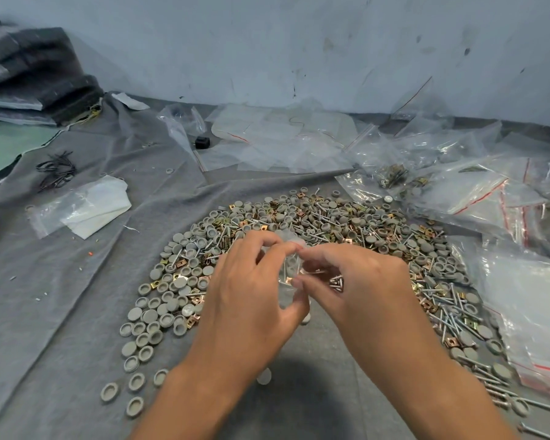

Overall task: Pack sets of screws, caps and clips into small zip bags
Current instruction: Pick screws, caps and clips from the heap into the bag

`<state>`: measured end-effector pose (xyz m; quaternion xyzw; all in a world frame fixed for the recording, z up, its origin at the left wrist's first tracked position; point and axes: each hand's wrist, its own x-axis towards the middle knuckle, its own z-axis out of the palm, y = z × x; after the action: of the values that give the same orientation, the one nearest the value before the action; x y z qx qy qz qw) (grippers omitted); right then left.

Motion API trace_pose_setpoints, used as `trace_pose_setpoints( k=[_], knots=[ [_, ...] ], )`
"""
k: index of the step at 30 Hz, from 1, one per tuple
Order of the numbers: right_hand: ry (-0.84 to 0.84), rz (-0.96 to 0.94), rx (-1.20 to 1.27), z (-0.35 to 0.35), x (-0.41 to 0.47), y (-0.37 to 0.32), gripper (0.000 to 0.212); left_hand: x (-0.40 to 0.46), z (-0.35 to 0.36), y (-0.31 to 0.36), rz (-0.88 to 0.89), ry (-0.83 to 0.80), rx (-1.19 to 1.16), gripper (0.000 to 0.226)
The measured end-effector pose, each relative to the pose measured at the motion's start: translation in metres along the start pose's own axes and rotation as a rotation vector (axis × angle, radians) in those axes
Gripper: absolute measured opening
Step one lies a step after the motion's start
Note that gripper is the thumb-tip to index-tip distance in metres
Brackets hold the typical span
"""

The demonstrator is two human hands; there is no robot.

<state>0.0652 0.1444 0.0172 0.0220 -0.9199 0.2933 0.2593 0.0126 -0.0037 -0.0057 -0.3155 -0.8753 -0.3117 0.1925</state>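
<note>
both hands [299,281] pinching small zip bag [289,274], no legible writing

Two hands [254,281], one small bag [288,268] between them, one black block [202,142]; heaped caps [159,312] uncountable.

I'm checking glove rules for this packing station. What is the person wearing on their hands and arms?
Nothing shows: the left hand and right hand are bare, without gloves, rings or a watch, and both forearms are uncovered down to the frame's edge, no sleeves in view.
</note>
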Motion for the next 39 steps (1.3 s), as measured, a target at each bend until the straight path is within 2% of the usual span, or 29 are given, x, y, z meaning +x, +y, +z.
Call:
trace_pose_setpoints(
  k=[3,6,9,13,18,20,23,27,30,34,36,39],
  knots=[
    [0.015,0.029,0.167,0.001,0.0,0.002,0.033,0.001,0.0,-0.002,-0.014,0.019,-0.029,0.046],
    [0.082,0.067,0.235,-0.006,0.003,0.013,0.029,0.004,-0.004,-0.004,-0.061,0.031,-0.088,0.045],
    [-0.057,0.222,0.156,-0.005,0.001,0.034,0.023,0.009,-0.016,-0.008,-0.179,0.092,-0.209,0.042],
    [-0.279,0.339,-0.006,0.003,-0.007,0.056,0.012,0.015,-0.048,-0.019,-0.386,0.162,-0.587,0.04],
    [-0.304,0.36,-0.26,0.002,-0.007,0.071,0.015,0.024,-0.069,-0.039,-0.457,0.124,-1.104,0.036],
    [-0.319,0.324,-0.305,0.007,-0.008,0.074,0.021,0.026,-0.071,-0.046,-0.443,0.101,-1.207,0.034],
    [-0.317,0.15,-0.199,0.023,-0.008,0.064,0.026,0.026,-0.072,-0.053,-0.424,0.049,-1.158,0.035],
    [-0.429,-0.054,-0.231,0.049,-0.001,0.053,0.043,0.024,-0.072,-0.06,-0.458,0.019,-0.998,0.038],
    [-0.382,-0.01,-0.249,0.062,-0.004,0.051,0.033,0.024,-0.073,-0.066,-0.504,0.015,-0.889,0.037],
    [-0.349,0.052,-0.252,0.068,-0.011,0.05,0.021,0.024,-0.065,-0.075,-0.572,0.031,-0.601,0.033],
    [-0.354,0.074,-0.25,0.067,-0.013,0.051,0.017,0.025,-0.061,-0.079,-0.604,0.026,-0.536,0.034],
    [-0.325,0.089,-0.111,0.064,-0.011,0.046,0.012,0.024,-0.061,-0.082,-0.614,0.034,-0.504,0.028]
  ],
)
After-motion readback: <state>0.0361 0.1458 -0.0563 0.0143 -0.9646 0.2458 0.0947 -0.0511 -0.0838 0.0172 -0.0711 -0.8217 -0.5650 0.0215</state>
